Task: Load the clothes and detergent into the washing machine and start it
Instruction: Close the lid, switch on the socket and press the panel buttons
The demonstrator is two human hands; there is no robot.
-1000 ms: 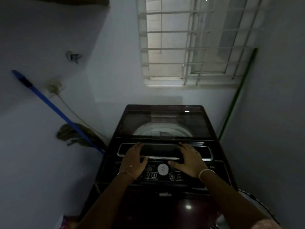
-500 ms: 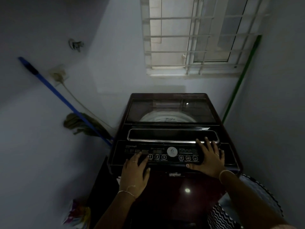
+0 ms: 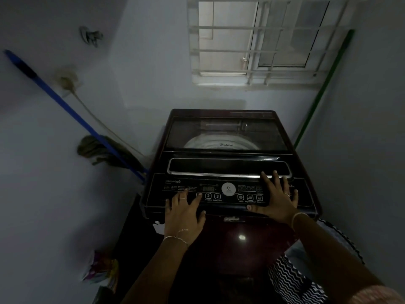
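Note:
A dark maroon top-loading washing machine (image 3: 228, 238) stands below me in a dim room. Its glass lid (image 3: 225, 132) is down, and the pale drum shows through it. My left hand (image 3: 185, 212) lies flat on the left of the black control panel (image 3: 228, 191), a fingertip over the first numbered button. My right hand (image 3: 278, 196) rests spread on the panel's right end, fingertips at the chrome-edged lid handle (image 3: 219, 167). Neither hand holds anything. No loose clothes or detergent can be made out.
A blue-handled mop (image 3: 87, 126) leans on the left wall beside the machine. A green pole (image 3: 322, 93) leans in the right corner under a barred window (image 3: 263, 40). A zigzag-patterned cloth or basket (image 3: 293, 281) sits low right; a colourful packet (image 3: 100, 268) lies low left.
Both hands slid back from the lid handle onto the control panel. My left hand has since moved up to the numbered buttons. The view tilted down.

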